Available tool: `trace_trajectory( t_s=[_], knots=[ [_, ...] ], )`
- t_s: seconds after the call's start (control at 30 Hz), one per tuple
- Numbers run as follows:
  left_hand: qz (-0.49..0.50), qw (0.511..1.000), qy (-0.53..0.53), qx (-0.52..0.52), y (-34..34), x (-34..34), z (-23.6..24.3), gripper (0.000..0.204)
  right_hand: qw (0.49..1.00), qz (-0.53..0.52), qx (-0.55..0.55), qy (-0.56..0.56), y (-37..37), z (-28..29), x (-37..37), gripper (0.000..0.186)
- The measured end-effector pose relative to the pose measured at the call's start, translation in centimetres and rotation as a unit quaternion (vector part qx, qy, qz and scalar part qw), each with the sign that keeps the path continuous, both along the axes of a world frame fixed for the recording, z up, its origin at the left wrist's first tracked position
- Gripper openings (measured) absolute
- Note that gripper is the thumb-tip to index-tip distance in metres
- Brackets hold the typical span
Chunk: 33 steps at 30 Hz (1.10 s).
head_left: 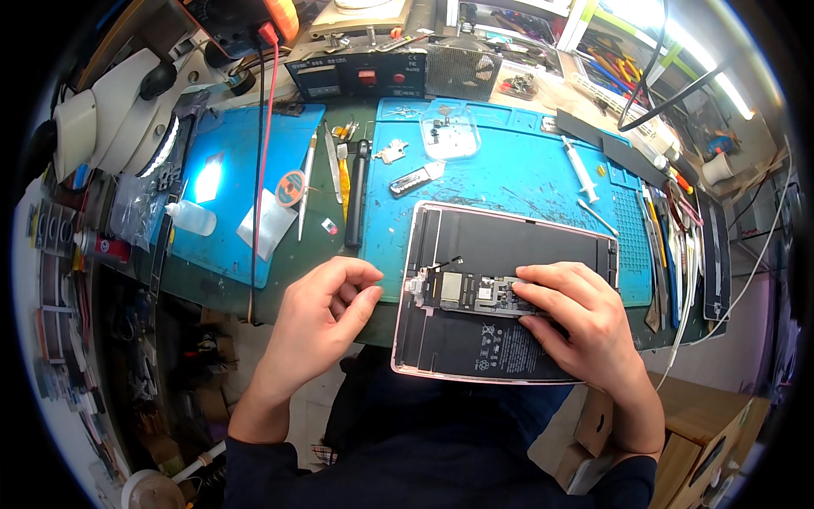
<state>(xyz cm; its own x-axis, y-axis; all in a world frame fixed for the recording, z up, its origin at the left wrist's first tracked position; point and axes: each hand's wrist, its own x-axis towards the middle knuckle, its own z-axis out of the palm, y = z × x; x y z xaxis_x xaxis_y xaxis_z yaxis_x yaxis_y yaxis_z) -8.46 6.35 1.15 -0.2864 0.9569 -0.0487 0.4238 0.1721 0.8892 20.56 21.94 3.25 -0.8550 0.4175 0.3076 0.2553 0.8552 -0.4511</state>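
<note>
An opened tablet with a pinkish frame lies tilted across the front edge of the bench, its dark batteries exposed. Along its middle runs a circuit board with metal shields, and a short black flex cable sticks up near its left end. My right hand rests over the tablet, thumb and fingertips closed about the board; its right end is hidden under the hand. Left of the tablet, apart from it, my left hand hovers with loosely bent fingers, a gap between thumb and forefinger, nothing visible in it.
Blue mats cover the bench. Behind the tablet are a clear parts box, a small metal-and-black part, a syringe and a cotton swab. Tweezers and a white bottle lie left; several tools right.
</note>
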Motion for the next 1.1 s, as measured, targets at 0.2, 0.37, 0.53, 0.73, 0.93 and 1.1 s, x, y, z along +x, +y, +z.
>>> trace_trajectory(
  t_s=[0.2,0.37,0.53,0.73,0.93,1.1],
  knots=[
    [-0.01,1.0,0.01,0.006,0.09,-0.04,0.14,0.014,1.0,-0.002,0.002,0.0,0.0,-0.03,-0.07,0.037],
    [-0.005,1.0,0.011,0.017,0.03,0.01,-0.06,0.015,1.0,-0.001,0.008,-0.001,-0.09,-0.1,-0.22,0.037],
    [-0.007,1.0,0.007,0.014,0.1,-0.1,-0.18,0.014,1.0,-0.001,0.012,0.0,-0.24,-0.26,-0.28,0.037],
    [-0.007,1.0,-0.002,0.009,0.14,-0.17,-0.2,0.014,1.0,0.0,0.012,-0.004,-0.3,-0.15,-0.36,0.036],
    [-0.033,0.998,0.051,0.02,0.03,-0.15,-0.04,0.014,1.0,0.002,0.017,-0.01,-0.23,0.27,-0.45,0.035],
    [-0.06,0.984,0.128,0.104,-0.08,0.31,-0.73,0.018,1.0,0.002,0.018,-0.011,-0.19,0.37,-0.45,0.035]
  ],
)
